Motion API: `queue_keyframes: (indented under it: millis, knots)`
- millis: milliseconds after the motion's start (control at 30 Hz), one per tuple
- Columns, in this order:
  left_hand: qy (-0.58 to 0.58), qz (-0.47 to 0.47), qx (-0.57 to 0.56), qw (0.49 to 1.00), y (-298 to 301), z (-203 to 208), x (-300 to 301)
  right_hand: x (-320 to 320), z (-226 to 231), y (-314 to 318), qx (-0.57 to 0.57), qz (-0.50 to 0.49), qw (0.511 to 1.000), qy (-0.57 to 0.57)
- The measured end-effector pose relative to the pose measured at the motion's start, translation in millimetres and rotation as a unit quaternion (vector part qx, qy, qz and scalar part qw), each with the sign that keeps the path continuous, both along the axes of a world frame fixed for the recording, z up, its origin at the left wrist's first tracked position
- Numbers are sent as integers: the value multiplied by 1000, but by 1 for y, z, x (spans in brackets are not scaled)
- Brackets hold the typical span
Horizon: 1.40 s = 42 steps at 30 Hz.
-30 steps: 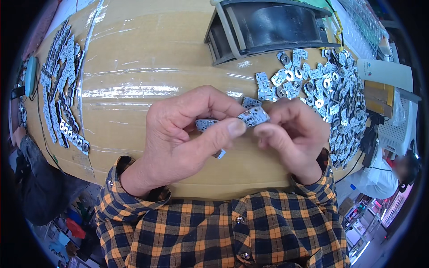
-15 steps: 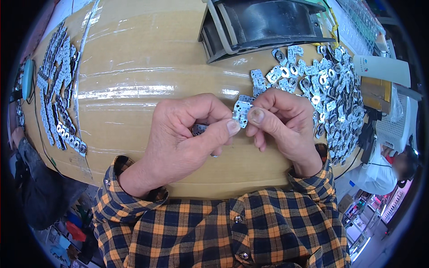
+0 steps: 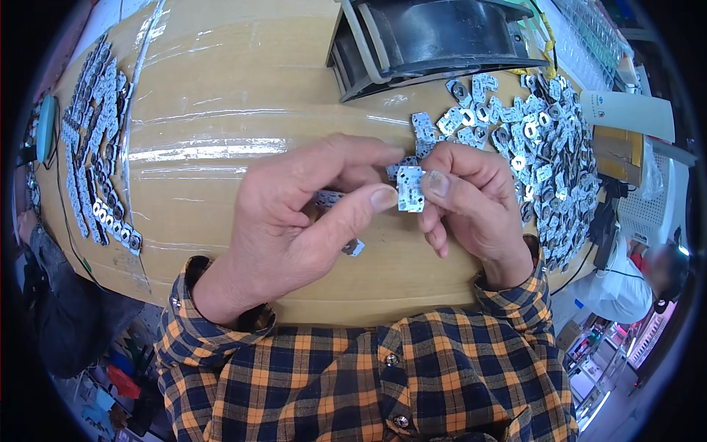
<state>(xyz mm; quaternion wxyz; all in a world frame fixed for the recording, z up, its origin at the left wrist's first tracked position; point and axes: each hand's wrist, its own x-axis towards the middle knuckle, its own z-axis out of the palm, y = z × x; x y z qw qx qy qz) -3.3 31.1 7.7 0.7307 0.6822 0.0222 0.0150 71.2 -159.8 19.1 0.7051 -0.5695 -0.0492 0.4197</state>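
A small pale blue-white circuit board [image 3: 410, 188] stands upright between the thumb and fingers of my right hand [image 3: 475, 202]. My left hand [image 3: 294, 221] is just left of it, its thumb tip close to the board's edge and its index finger stretched out above. Further boards show in my left hand: one [image 3: 328, 197] behind the thumb, and another with a dark round part [image 3: 353, 247] sticking out below. The curled fingers that seem to hold them are mostly hidden. Several loose boards [image 3: 423, 129] lie just beyond my right hand.
A large heap of similar boards [image 3: 549, 169] covers the table's right side. Rows of boards [image 3: 96, 147] lie at the left. A black fan-like housing [image 3: 442, 44] stands at the back on the taped cardboard surface [image 3: 213, 88]. Other people [image 3: 630, 276] are at both sides.
My left thumb and index finger have parted and drawn left off the board. My right hand now holds it alone, turned more squarely to view. The boards in my left hand shifted with it.
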Motion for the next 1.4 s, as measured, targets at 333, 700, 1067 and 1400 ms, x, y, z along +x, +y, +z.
queue_keyframes:
  millis: [333, 700, 1067, 1400]
  knots:
    - [16, -71, -38, 997, 4, 1, 0, -3, -1, 0, 9, 19, 998, 53]
    - [60, -50, -50, 996, 3, 6, 0, -4, 2, 3, -32, 3, 999, 33]
    - [-112, -20, 99, 989, 3, 0, 4, -7, 1, 6, -24, -30, 999, 24]
    - [-58, -37, 46, 997, 4, 3, -1, -6, 0, 6, -22, -16, 1000, 10]
